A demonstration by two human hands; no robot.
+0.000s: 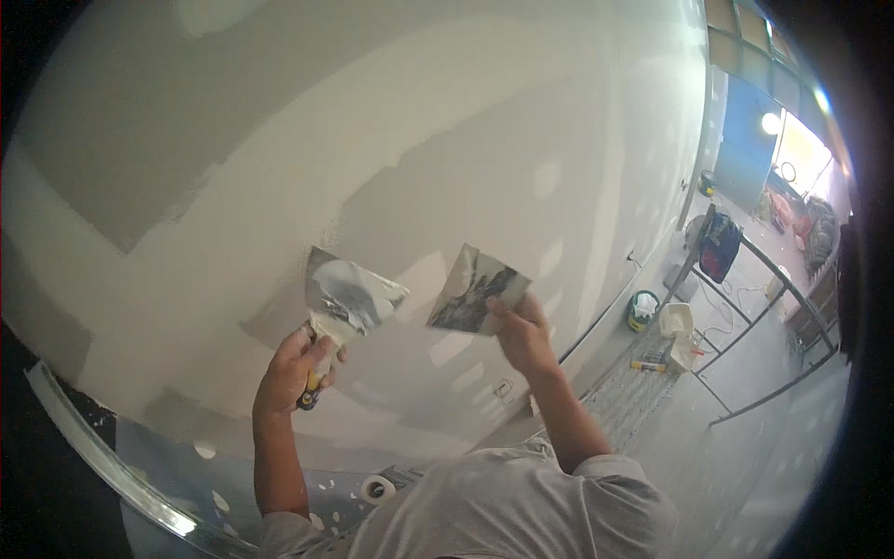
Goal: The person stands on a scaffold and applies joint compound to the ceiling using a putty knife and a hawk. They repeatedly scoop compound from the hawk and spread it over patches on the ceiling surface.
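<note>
In my left hand [284, 374] is a putty knife [349, 296] with a wide metal blade, smeared with white joint compound. Its dark and yellow handle sits in my closed fingers, and the blade points up. My right hand [526, 337] grips a second putty knife [477, 291], whose flat blade carries dark and light smears; its handle is hidden by the hand. The two blades are apart, side by side in front of the wall [391, 200]. Pale compound covers wide bands of this grey wall. I cannot tell whether either blade touches it.
A metal scaffold frame [745, 321] stands at the right, with a dark blue cloth or bag [720, 244] hung on it. A dark bucket [643, 307] and a pale tray [677, 320] sit on the floor by the wall. Near my body lies a tape roll [377, 490].
</note>
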